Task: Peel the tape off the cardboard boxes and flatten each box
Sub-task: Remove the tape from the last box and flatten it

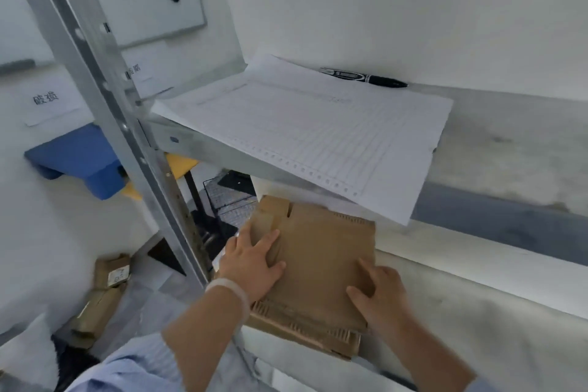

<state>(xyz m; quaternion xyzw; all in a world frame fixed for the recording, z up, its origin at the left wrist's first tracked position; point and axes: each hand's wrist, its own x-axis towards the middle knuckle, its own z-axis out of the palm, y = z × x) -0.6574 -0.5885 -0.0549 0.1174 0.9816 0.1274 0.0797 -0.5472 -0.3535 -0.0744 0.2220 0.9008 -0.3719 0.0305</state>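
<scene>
On the lower grey metal shelf (477, 312) at six o'clock, the left hand (254, 264) and right hand (378, 293) press spread, straight fingers flat on a stack of flattened brown cardboard boxes (321, 251), gripping nothing, while unflattened brown boxes (105, 289) on the floor at eight o'clock seemingly remain to do.

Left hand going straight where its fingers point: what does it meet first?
The left hand would slide over the flattened cardboard it presses; past its far edge, under the upper shelf, the way looks free, depth unclear.
</scene>
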